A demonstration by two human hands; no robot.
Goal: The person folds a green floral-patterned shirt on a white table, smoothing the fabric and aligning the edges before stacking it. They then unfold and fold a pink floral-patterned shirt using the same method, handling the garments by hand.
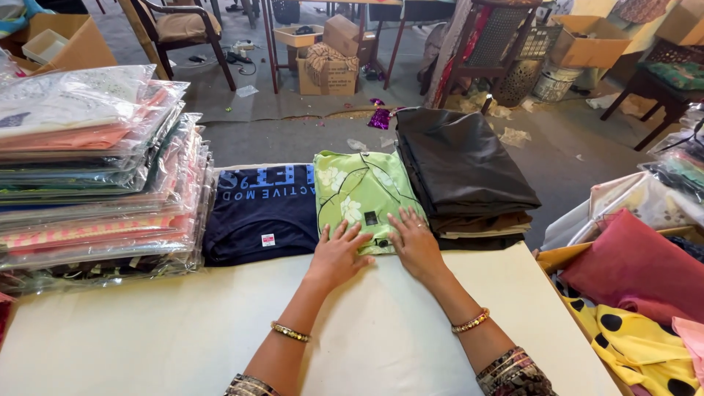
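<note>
On the far left a tall stack of bagged garments [95, 176] is piled at the table edge. Just beside it a folded navy T-shirt [260, 213] is laid flat on the white table [147, 330]. Next comes the folded green floral shirt [359, 191], set between the navy piece and a stack of dark folded clothes [462, 172], touching both. Its near edge is pressed by both hands: the left hand [337, 253] is laid flat with fingers spread, the right hand [414, 242] likewise, palm down, fingers apart, nothing clamped. To do the smoothing well, even pressure is best kept across the fold so the neighbours are not dragged. On the far right a heap of loose fabrics [631, 293], red and yellow-spotted, is seen.
</note>
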